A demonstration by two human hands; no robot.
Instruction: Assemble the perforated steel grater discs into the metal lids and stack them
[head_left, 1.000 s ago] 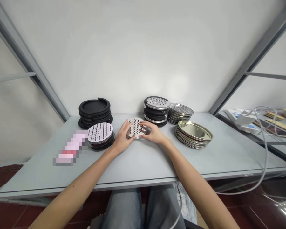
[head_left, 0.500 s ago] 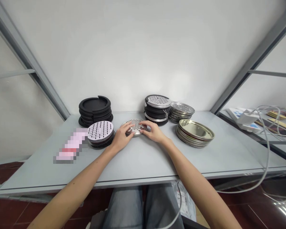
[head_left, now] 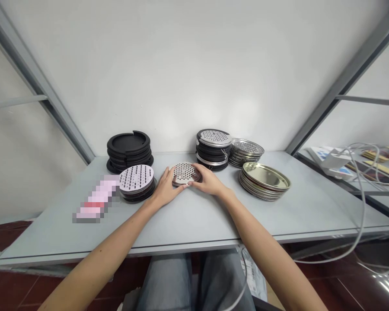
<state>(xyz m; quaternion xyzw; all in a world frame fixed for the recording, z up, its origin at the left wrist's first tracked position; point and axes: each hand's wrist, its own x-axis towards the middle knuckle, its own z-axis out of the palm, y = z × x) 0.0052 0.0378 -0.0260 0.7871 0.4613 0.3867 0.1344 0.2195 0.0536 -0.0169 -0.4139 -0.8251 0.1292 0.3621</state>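
A round metal grater disc (head_left: 183,172), pierced with many small holes, lies at the middle of the table. My left hand (head_left: 164,188) is curved around its left rim, thumb at the near edge. On the opposite side my right hand (head_left: 210,180) holds the right rim, its thumb close to the left one. The hands hide parts of the rim. Just left of my left hand stands a short stack topped by a pale grater disc (head_left: 136,178) with raised teeth. Behind my right hand rises a stack of black and silver rings with a grater disc (head_left: 215,137) on top.
Black rings (head_left: 129,152) are piled at the back left. More silver grater discs (head_left: 247,147) and a stack of shallow gold-toned metal trays (head_left: 266,177) stand at right. A blurred pink item (head_left: 102,196) lies left. A white cable (head_left: 364,203) hangs over the right edge.
Both hands have shifted from fingers resting over the disc's top to its sides, thumbs meeting at the near edge. Everything else on the table stays put.
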